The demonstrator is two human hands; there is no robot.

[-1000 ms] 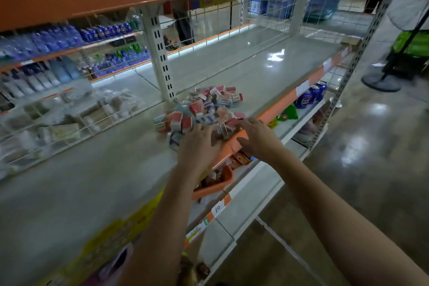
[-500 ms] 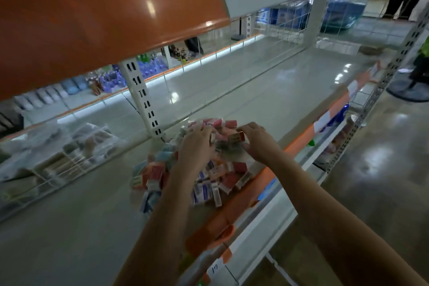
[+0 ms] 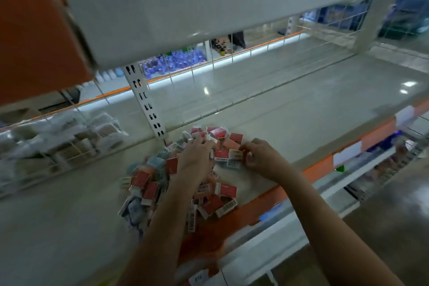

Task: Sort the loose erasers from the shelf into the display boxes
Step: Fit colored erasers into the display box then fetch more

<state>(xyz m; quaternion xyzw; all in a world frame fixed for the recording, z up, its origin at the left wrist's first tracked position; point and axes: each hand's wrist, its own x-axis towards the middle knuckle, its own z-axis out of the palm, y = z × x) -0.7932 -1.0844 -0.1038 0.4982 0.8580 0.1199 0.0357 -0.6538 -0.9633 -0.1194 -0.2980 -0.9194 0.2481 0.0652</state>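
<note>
Both hands in the eraser pile [image 3: 185, 176] on the shelf [image 3: 301, 109]

My left hand [image 3: 195, 160] rests curled at the pile's centre; my right hand [image 3: 262, 158], at 3 o'clock, pinches one eraser [image 3: 235, 154]

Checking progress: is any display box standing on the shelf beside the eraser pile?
No: only the loose erasers lie on the shelf.

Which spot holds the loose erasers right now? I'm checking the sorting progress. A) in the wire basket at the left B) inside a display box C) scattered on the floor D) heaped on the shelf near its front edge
D: the erasers lie in a heap on the shelf by its orange front edge, with both hands in the pile.
</note>
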